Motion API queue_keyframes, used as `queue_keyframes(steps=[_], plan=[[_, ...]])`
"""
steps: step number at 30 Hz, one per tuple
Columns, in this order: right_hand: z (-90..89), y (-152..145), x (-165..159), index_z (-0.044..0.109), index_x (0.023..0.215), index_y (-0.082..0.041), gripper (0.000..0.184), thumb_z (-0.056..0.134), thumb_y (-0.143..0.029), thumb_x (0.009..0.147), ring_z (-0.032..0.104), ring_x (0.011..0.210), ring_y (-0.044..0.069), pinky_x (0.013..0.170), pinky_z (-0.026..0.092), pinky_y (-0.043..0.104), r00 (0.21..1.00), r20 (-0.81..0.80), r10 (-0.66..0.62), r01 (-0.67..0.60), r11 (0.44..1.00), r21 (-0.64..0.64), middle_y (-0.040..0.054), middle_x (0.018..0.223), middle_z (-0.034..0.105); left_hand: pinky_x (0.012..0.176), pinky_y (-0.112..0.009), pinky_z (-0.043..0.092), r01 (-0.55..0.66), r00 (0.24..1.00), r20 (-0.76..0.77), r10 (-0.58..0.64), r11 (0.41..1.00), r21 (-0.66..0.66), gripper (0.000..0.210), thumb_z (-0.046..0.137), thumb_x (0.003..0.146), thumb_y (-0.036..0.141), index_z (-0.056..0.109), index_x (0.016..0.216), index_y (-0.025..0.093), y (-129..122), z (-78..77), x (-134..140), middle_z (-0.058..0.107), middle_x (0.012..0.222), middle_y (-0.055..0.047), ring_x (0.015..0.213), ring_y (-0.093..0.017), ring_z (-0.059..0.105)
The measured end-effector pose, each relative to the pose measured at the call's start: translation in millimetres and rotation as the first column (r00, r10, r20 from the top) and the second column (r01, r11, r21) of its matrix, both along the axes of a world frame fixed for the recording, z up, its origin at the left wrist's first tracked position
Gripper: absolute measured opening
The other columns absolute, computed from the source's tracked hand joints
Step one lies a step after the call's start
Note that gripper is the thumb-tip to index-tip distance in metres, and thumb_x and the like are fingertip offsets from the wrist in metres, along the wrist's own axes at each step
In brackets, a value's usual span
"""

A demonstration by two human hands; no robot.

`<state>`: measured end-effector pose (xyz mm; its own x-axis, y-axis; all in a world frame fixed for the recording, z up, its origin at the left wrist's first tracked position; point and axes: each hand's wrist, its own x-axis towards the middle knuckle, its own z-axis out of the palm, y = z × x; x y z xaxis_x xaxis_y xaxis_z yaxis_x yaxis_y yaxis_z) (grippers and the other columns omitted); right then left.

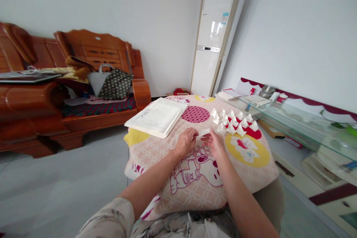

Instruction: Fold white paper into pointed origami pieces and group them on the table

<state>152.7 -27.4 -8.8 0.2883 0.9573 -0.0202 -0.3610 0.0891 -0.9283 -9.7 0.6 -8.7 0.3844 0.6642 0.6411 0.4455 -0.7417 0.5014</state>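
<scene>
Between my two hands a small strip of folded white paper (203,132) is stretched just above the cloth-covered table. My left hand (186,142) pinches its left end, fingers curled closed. At its right end my right hand (215,142) grips it near the thumb, with the other fingers curved underneath. Right of my hands stand several folded white paper shapes (233,122), pointed and set close together in rows. A stack of printed paper sheets (156,116) lies on the left part of the table.
A patterned cloth (195,189) covers the table. Along the right wall runs a glass-topped cabinet (301,119) holding papers and small items. Behind stands a tall white air conditioner (214,26). A wooden sofa (103,55) with bags on it is at the left.
</scene>
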Motion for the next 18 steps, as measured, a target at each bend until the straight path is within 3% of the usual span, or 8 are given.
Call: queue_keyframes(steps=[3,12,18], plan=[[3.0,-3.6,2.7,0.064,0.074,-0.017,0.041,0.085,-0.05,0.062,0.066,0.052,0.018,0.04,0.049,0.025,1.0,-0.012,0.01,-0.01,1.0,0.012,0.0047,0.067,0.072,0.076,-0.027,0.045,0.005,1.0,-0.021,-0.004,1.0,0.02,0.021,0.05,0.078,0.001,0.057,0.086,0.018,-1.5,-0.3,1.8,0.06,0.085,-0.003,0.082,-0.017,0.054],[0.8,-5.7,7.6,0.07,0.074,-0.016,0.036,0.086,-0.046,0.061,0.069,0.061,0.02,0.045,0.051,0.026,0.999,0.003,0.046,-0.046,0.996,0.073,0.007,0.074,0.075,0.07,-0.026,0.041,-0.015,0.998,-0.065,0.011,0.998,-0.06,0.012,0.055,0.082,0.008,0.057,0.087,0.018,-0.5,-1.2,-0.8,0.059,0.08,0.0,0.074,-0.015,0.053],[-0.1,-7.3,3.6,0.076,0.076,-0.018,0.025,0.085,-0.036,0.061,0.068,0.073,0.021,0.059,0.054,0.03,0.988,0.139,0.064,-0.086,0.984,0.158,0.0041,0.076,0.073,0.066,-0.024,0.041,-0.019,0.999,0.037,0.029,0.968,-0.249,0.009,0.058,0.083,0.014,0.059,0.091,0.018,3.0,-0.6,-1.1,0.061,0.076,0.001,0.068,-0.013,0.055]])
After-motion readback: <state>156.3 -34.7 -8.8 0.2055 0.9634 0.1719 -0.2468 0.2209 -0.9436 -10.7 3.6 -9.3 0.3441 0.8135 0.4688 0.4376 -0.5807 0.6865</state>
